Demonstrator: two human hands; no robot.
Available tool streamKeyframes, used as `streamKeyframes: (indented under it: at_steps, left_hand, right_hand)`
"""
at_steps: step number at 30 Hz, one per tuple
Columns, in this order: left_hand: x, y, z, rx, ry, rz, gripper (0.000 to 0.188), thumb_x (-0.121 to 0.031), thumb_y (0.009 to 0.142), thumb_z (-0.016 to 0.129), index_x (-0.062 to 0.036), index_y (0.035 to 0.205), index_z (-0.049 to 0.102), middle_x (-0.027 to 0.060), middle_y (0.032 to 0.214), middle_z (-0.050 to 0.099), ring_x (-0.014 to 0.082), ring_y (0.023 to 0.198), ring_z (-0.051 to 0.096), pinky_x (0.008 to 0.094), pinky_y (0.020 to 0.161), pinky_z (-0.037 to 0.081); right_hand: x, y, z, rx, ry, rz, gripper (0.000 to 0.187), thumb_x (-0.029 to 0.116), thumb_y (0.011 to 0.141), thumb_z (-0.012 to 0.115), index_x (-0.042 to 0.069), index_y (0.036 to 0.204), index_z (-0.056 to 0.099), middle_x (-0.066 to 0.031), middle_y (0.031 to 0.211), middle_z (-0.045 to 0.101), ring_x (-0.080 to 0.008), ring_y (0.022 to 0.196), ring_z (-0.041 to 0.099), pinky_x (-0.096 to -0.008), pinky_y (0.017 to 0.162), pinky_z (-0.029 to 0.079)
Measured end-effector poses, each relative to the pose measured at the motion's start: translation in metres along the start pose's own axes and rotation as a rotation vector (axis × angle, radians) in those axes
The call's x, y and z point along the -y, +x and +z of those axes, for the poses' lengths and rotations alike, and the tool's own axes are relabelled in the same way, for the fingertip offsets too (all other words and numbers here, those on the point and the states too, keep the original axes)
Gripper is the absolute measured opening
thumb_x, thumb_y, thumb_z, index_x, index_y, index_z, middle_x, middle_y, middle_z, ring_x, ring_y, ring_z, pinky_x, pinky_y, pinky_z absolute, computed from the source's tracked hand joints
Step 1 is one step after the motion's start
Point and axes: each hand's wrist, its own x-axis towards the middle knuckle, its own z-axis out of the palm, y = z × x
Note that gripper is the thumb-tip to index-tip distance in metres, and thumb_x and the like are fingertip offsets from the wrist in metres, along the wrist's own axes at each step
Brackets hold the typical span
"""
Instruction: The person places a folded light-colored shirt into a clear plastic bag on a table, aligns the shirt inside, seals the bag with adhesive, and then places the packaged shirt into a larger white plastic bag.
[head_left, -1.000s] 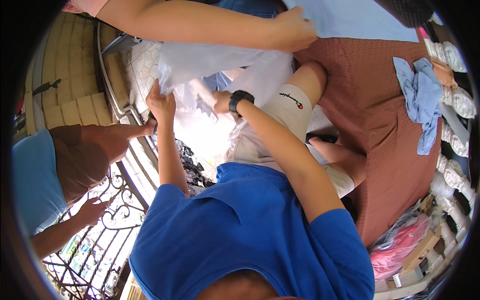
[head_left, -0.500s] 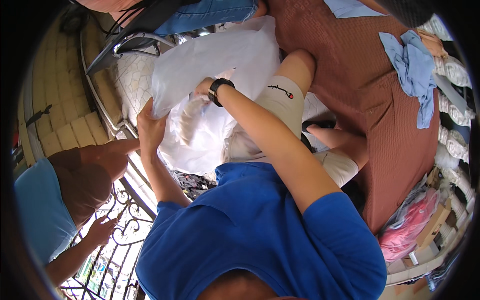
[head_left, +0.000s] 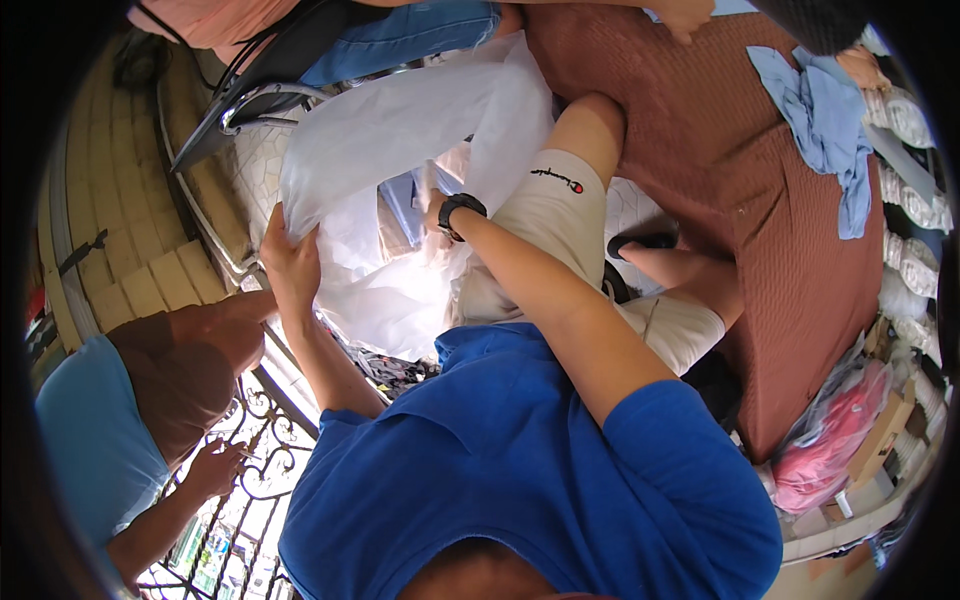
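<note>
A large translucent white plastic bag (head_left: 390,115) stands with its mouth spread in front of my legs. My left hand (head_left: 291,257) pinches the left part of its rim between thumb and fingers. My right hand (head_left: 437,216), with a black watch on the wrist, is at the bag's mouth near my leg. Its fingers are partly hidden, so what they hold, if anything, does not show. Inside the bag, left of this hand, blue folded pieces that look like cloth (head_left: 402,203) lie against a tan surface.
A table with a brown cloth (head_left: 650,110) stands at the right, a light blue garment (head_left: 820,130) on it. Pink goods in clear plastic (head_left: 835,440) lie beyond. Other people are at the left and far side; a chair (head_left: 262,95) stands beyond the bag. Ironwork (head_left: 250,440) is lower left.
My right hand has moved slightly right and down. The blurred pale thing below it no longer shows; blue pieces now do. My left hand has shifted slightly left. Another person's hand appears over the table.
</note>
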Motion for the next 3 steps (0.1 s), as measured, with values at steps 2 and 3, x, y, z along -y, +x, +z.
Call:
streamKeyframes:
  at_steps: [2, 3]
  left_hand:
    - [0.003, 0.003, 0.001, -0.006, 0.024, 0.011, 0.036, 0.0, 0.088, 0.065, 0.0046, 0.124, 0.065, 0.0178, 0.102, 0.074, 0.0241, 0.095, 0.07, 0.0341, 0.086, 0.052]
    - [0.001, 0.005, 0.003, -0.012, 0.035, 0.026, 0.036, 0.0, 0.087, 0.065, 0.0038, 0.123, 0.065, 0.0195, 0.101, 0.074, 0.0276, 0.094, 0.071, 0.0354, 0.086, 0.053]
  right_hand:
    - [0.004, -0.016, -0.008, -0.009, 0.062, -0.141, 0.06, 0.012, 0.088, 0.057, 0.003, 0.145, 0.043, -0.0237, 0.122, 0.067, -0.0373, 0.097, 0.074, -0.0484, 0.071, 0.061]
    - [-0.001, -0.018, -0.015, -0.023, 0.074, -0.133, 0.06, 0.012, 0.088, 0.057, 0.003, 0.145, 0.043, -0.0237, 0.122, 0.067, -0.0373, 0.097, 0.074, -0.0484, 0.071, 0.061]
